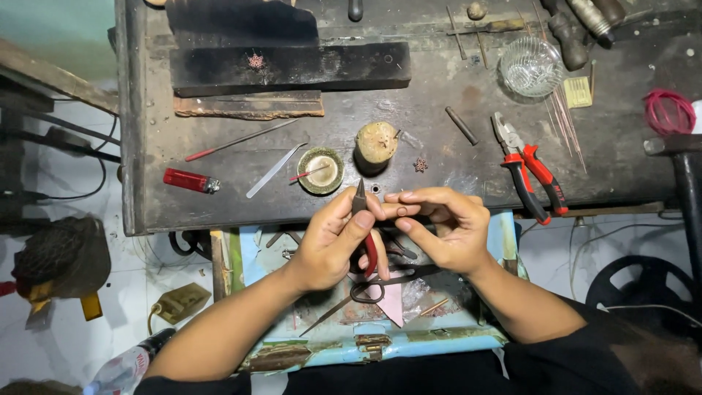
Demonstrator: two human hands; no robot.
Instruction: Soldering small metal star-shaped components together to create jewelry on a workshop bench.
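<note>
My left hand [333, 241] grips small red-handled pointed pliers [360, 201], tip pointing up at the bench's front edge. My right hand [439, 227] pinches a tiny metal ring [401, 211] between thumb and fingertips, right beside the pliers' jaws. Both hands meet above an open blue drawer [409, 340] that holds scissors [369, 289] and scraps. Whether the pliers touch the ring I cannot tell.
On the dark workbench [439, 117] lie larger red pliers [528, 170], a red lighter [189, 180], a metal file [272, 171], a small brass dish [320, 170], a wooden stump [376, 143], a glass bowl [531, 67], thin rods [564, 121] and a black block [289, 67].
</note>
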